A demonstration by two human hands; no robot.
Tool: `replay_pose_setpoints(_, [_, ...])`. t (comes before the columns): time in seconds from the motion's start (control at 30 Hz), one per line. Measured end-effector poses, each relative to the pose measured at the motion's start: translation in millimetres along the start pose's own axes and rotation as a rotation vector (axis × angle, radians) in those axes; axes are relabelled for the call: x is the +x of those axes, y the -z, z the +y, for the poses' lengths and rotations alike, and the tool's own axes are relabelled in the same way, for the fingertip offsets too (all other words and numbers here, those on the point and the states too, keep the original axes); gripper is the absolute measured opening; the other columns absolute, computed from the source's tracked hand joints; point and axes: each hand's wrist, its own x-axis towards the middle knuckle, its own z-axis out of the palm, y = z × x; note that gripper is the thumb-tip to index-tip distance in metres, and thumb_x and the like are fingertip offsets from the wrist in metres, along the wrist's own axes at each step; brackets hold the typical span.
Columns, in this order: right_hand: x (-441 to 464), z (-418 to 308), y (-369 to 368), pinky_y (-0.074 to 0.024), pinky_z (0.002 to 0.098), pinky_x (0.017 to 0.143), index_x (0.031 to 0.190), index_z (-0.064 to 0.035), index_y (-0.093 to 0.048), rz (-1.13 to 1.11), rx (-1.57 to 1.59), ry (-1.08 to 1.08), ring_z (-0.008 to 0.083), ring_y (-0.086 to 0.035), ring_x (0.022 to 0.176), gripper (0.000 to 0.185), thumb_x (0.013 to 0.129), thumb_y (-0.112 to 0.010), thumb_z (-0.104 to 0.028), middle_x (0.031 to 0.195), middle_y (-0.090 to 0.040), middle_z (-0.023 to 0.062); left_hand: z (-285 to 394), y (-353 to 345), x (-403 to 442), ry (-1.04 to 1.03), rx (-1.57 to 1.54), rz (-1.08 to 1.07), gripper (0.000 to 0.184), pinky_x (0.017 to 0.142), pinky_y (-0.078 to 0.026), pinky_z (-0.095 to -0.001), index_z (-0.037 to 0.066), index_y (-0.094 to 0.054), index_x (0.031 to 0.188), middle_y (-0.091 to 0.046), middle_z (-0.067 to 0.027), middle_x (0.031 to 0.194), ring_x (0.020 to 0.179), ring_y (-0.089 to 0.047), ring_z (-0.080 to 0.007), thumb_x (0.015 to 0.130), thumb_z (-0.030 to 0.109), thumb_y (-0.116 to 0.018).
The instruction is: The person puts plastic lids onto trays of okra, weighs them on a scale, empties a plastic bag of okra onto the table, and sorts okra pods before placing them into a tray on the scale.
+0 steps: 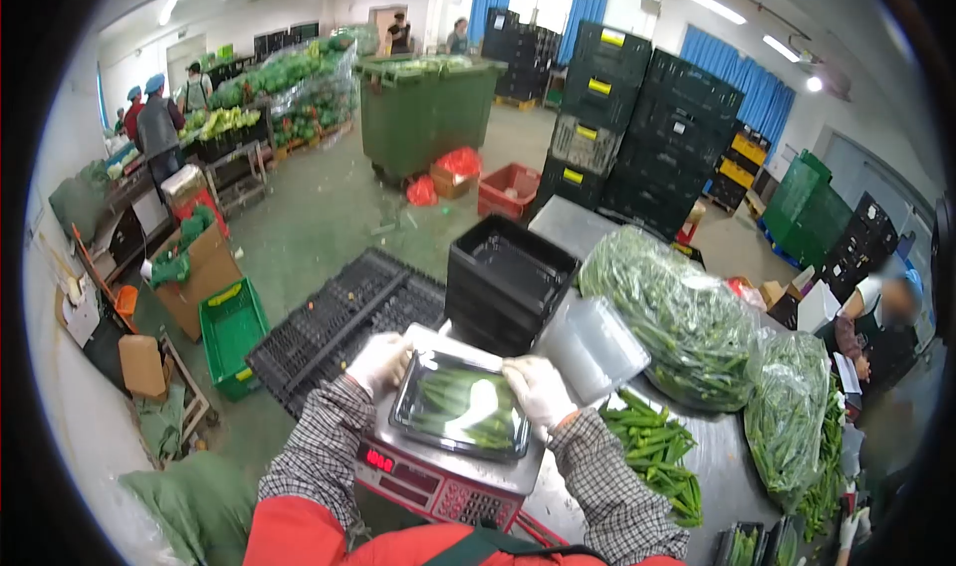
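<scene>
A black tray of okra [460,405] with a shiny clear lid sits on the metal platform of a red and silver weighing scale [438,491], whose red digits are lit. My left hand [381,363], in a white glove, grips the tray's far left corner with bent fingers. On the opposite side my right hand [539,392], also gloved, is closed around the tray's right edge. Clear plastic lids [596,352] lie stacked just beyond my right hand. Behind the scale stands a tall stack of empty black trays [503,277].
Loose okra [652,452] lies on the steel table [712,442], beside large clear bags of okra [672,317]. Filled trays [742,544] are at the near right. A black plastic pallet [344,317] and a green crate [232,337] are at left. A co-worker [881,312] stands at right.
</scene>
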Motion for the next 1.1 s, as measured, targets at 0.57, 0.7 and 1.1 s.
replay_pose_setpoints(0.57, [-18.0,39.1,-38.4,-0.0423,0.0326,0.088,0.102,-0.0018,-0.064,0.153,0.606,-0.558,0.0250,-0.060,0.095,0.041,0.095,-0.041,-0.035,0.101,-0.065,0.0165,3.2,-16.0,1.8,-0.783,0.666,0.082,0.047,0.082,-0.047,-0.0371,-0.006,-0.052,0.115,-0.058,-0.0218,0.104,0.093,-0.059,-0.0318,0.081,0.024,-0.063])
replay_pose_setpoints(0.7, [-12.3,25.5,-24.8,-0.0441,0.0336,0.083,0.090,-0.0009,-0.067,0.193,0.658,-0.706,0.0252,-0.061,0.091,0.044,0.093,-0.042,-0.036,0.095,-0.066,0.0152,3.5,-36.5,-31.1,-1.106,1.156,-0.073,0.064,0.097,-0.036,-0.0403,-0.006,-0.050,0.114,-0.048,-0.0222,0.124,0.110,-0.047,-0.0346,0.074,0.040,-0.069])
replay_pose_setpoints(1.1, [-8.2,31.1,-19.5,-0.0457,0.0320,0.060,0.085,0.0015,-0.065,0.034,0.686,-0.791,0.0192,-0.058,0.067,0.031,0.084,-0.053,-0.027,0.081,-0.063,0.0125,14.9,-46.3,-42.8,-1.086,1.127,-0.093,0.057,0.091,-0.040,-0.0413,-0.001,-0.055,0.110,-0.056,-0.0204,0.111,0.102,-0.052,-0.0355,0.076,0.042,-0.066])
